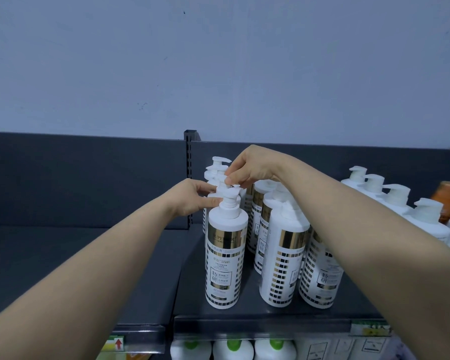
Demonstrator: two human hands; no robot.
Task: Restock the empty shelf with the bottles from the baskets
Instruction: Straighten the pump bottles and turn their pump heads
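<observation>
Several white pump bottles with gold bands and black-gold squares stand on the dark grey top shelf point(244, 311). The front left bottle point(225, 255) stands upright near the shelf's front edge. My left hand point(192, 198) pinches the pump neck of a bottle in that left row, just behind the front bottle's pump head. My right hand point(252, 168) reaches over from the right and pinches a white pump head point(233, 181) from above. Two more bottles point(283, 258) stand to the right, partly hidden by my right forearm.
The left shelf section point(76, 255) is bare dark metal. A slotted upright post point(190, 162) divides the sections. Plain white pump bottles point(398, 198) and an orange bottle point(447, 198) stand at the right. White bottles with green caps point(231, 348) sit on the shelf below.
</observation>
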